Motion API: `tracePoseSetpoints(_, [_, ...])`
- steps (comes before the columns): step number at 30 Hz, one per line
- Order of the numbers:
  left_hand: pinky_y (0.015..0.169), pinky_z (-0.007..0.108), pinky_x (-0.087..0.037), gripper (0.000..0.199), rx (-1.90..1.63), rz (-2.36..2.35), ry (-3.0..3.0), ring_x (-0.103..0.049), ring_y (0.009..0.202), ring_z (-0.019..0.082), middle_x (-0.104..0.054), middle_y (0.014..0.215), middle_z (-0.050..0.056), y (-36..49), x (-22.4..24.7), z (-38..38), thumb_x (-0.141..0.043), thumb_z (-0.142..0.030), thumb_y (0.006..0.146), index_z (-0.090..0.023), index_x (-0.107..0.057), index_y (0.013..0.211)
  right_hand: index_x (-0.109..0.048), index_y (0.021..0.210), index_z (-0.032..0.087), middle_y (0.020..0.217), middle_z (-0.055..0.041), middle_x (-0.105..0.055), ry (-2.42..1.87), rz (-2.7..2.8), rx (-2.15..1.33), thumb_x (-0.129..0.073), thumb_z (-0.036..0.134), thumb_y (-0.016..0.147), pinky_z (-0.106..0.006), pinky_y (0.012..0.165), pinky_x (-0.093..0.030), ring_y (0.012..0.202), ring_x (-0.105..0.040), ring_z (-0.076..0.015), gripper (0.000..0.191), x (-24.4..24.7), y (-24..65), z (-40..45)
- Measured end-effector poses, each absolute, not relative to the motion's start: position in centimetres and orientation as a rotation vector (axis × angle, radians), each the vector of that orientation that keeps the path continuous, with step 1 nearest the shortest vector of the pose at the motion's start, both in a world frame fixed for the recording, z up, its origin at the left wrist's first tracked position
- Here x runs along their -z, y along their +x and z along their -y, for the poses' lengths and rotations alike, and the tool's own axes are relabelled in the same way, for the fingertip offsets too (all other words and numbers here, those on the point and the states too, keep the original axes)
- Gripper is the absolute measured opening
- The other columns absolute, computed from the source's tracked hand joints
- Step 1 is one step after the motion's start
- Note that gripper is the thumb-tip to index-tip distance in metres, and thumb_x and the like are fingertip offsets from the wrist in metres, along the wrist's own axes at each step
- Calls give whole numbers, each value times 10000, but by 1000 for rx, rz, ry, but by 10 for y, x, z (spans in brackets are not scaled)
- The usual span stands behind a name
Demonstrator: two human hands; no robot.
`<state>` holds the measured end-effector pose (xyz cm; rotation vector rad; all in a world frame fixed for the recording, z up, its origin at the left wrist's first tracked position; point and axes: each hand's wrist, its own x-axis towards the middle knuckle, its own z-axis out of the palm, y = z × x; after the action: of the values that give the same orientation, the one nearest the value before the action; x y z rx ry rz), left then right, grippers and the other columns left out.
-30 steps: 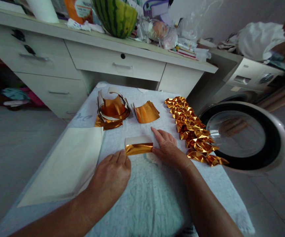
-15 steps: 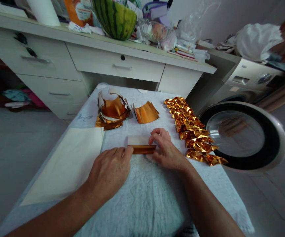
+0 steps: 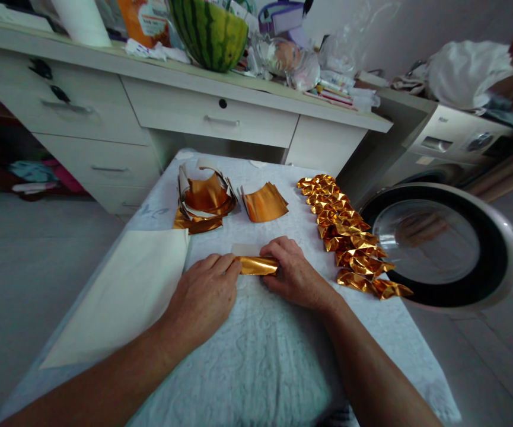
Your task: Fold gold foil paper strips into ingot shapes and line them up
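A sheet of gold foil paper (image 3: 256, 265), rolled into a narrow tube, lies crosswise between my hands, with a strip of its pale side showing behind it. My left hand (image 3: 209, 290) has its fingers closed on the left end. The fingers and thumb of my right hand (image 3: 294, 273) pinch the right end. Behind them lie a small stack of curved gold sheets (image 3: 265, 203) and a larger curled pile of gold and pale sheets (image 3: 205, 196). Several folded, shiny gold pieces (image 3: 345, 228) form a row at the right.
The cloth-covered table (image 3: 256, 356) bears a large pale sheet (image 3: 118, 296) at the left. Behind it, a white desk (image 3: 247, 121) holds a cut watermelon (image 3: 212, 35), bags and papers. A washing machine's round door (image 3: 438, 246) hangs open beside the table's right edge.
The gold paper has been rolled further, and less of its pale side shows. My right fingers have come down and closed on its right end.
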<state>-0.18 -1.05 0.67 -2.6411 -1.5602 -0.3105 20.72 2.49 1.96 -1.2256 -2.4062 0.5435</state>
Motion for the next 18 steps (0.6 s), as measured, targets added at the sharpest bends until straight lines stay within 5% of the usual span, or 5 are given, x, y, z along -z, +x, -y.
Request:
tracePoseSetpoints(4, [876,418,-498,266,339,1569,-2671,-583,996,259,-662,1063,113,-2,-6,8,-510,-121,874,-133,-645,1103,-622,923,194,1059,-61,-558,-1241,2396,-487,-580,91,756,-344,878,-407,975,-495,-205,200,-13,205,-26])
tracePoseSetpoints(18, [800,302,-529,278,537,1638,-2688,-658,900,175,-701,966,40,-7,1,0,-456,-122,914,-202,-659,1086,-590,845,189,856,-32,-632,-1159,2284,-476,-515,79,789,-325,835,-417,862,-559,-182,144,-12,197,-26])
